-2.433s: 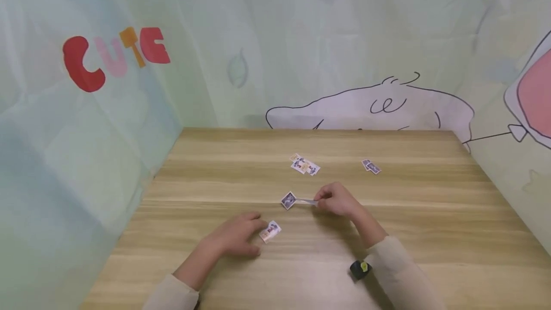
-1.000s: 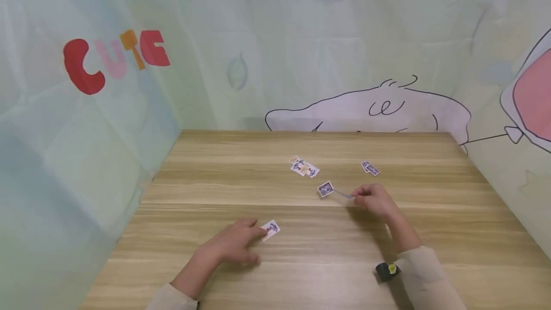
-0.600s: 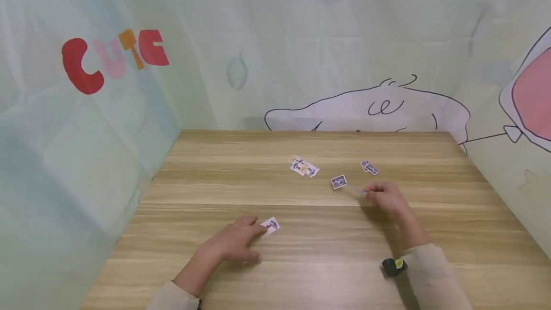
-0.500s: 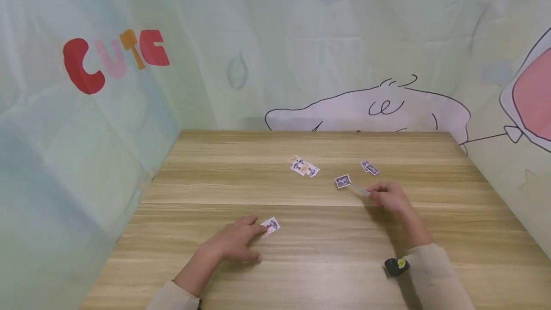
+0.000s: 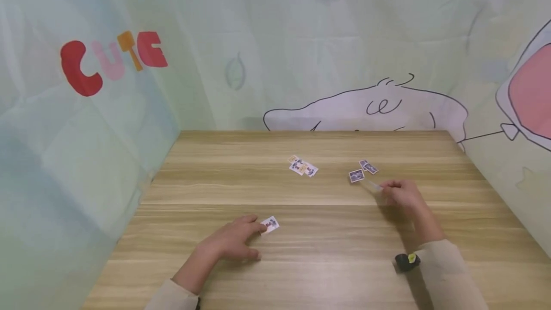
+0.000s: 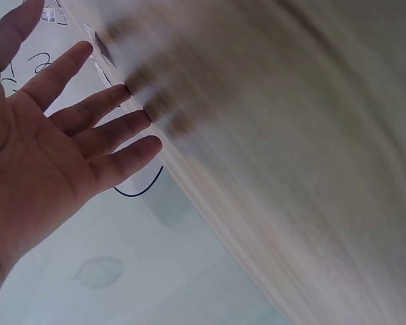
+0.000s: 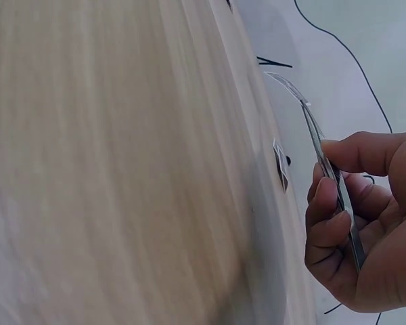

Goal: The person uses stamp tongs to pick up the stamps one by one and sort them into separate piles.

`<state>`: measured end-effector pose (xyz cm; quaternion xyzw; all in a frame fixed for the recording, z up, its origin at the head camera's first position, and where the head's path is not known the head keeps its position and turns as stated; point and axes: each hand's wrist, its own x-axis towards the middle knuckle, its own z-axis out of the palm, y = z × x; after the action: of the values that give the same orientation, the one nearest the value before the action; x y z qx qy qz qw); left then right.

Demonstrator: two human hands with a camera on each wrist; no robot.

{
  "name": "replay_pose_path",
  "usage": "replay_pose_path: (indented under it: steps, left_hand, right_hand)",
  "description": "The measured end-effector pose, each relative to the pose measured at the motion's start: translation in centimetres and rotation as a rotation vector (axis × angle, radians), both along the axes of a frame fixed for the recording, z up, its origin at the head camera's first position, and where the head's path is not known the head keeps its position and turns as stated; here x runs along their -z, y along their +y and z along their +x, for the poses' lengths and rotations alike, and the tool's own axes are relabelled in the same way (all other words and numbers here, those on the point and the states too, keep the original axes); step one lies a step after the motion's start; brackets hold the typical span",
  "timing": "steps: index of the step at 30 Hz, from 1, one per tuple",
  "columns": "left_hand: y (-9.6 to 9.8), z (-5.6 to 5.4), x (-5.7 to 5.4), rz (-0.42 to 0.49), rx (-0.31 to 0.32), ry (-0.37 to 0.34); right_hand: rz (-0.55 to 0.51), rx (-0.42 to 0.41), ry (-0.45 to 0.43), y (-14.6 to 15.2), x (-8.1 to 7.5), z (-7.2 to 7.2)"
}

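Note:
My right hand (image 5: 404,197) pinches metal tweezers (image 7: 346,210) between thumb and fingers. In the tweezers' tips is a small dark-printed card with a white border (image 5: 356,176), held above the table; it looks slightly bent in the right wrist view. Just beyond it lie two similar dark cards (image 5: 371,168), overlapping. My left hand (image 5: 234,240) is spread low over the table, with an index fingertip at a white card with a coloured figure (image 5: 271,224). The left wrist view shows its fingers extended and its palm bare.
Several light, colourful cards (image 5: 303,166) overlap farther back on the wooden table (image 5: 206,166). A patterned cloth backdrop (image 5: 206,51) rises behind and at both sides. By the right sleeve is a dark wrist device with a yellow-green spot (image 5: 406,261).
My right hand has carried the tweezers and dark card right and away from me, from near the left hand's card to beside the two dark cards. The left hand stays almost in place.

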<state>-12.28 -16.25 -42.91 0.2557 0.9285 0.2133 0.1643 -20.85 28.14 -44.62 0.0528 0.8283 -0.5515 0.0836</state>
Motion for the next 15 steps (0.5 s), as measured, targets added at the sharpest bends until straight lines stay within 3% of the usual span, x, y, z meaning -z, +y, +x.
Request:
replay_pose_path:
  steps: [15]
  left_hand:
    - [0.1, 0.2, 0.1, 0.017, 0.090, 0.056]
  right_hand:
    - [0.032, 0.060, -0.007, 2.1, 0.1, -0.2]
